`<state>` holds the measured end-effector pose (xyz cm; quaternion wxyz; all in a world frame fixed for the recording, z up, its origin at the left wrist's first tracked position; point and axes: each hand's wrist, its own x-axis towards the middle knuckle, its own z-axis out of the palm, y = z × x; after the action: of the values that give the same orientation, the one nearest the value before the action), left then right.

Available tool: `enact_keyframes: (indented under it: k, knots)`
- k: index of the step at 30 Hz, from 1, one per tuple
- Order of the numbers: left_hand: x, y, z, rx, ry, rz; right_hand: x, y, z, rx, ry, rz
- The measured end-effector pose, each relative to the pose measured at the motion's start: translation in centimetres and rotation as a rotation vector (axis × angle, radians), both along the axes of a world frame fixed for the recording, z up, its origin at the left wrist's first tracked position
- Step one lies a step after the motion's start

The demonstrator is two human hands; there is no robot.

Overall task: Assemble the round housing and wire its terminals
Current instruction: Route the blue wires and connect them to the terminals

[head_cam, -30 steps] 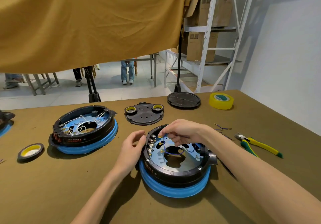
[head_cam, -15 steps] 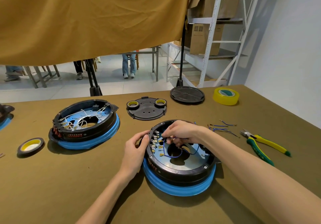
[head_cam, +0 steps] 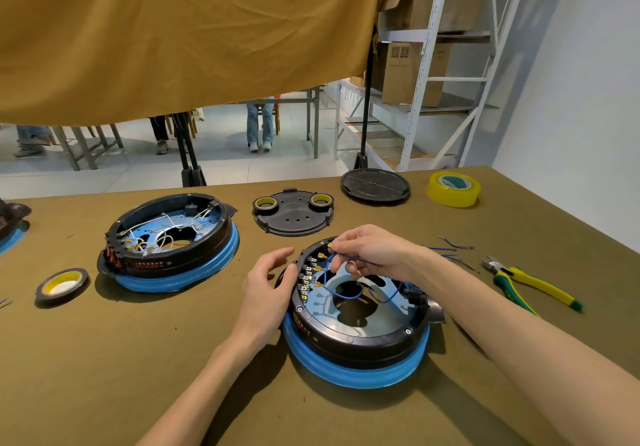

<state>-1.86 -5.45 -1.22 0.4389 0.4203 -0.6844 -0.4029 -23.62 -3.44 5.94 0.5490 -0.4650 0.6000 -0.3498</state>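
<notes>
Round black housing (head_cam: 356,338) on blue ring, lying flat, blue wires (head_cam: 346,296) looping off its terminals (head_cam: 306,284).

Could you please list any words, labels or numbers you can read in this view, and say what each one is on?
None can be read.
Red print on the left housing's wall: too blurred.
Red marks on the near housing's rim: too blurred.
Label on the cardboard box: too small.
Yellow tape roll's core: no legible text.

A mustard-yellow cloth (head_cam: 180,37) hangs across the view from ten to twelve o'clock. Below it lies a pale tiled floor (head_cam: 221,165) with table legs (head_cam: 315,123). At one o'clock a white metal shelving rack (head_cam: 426,65) holds cardboard boxes (head_cam: 408,75); a plain white wall (head_cam: 571,99) fills three o'clock.
</notes>
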Motion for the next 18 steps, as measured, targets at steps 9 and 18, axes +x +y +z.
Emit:
enact_keyframes:
  k: [9, 18]
  knots:
    - [-0.3, 1.0, 4.3, -0.066, -0.108, -0.183, 0.9, 1.4, 1.9, -0.136, -0.121, -0.005]
    - [0.0, 1.5, 5.9, 0.094, -0.009, -0.309, -1.4, 1.8, 4.7, -0.119, 0.086, 0.15]
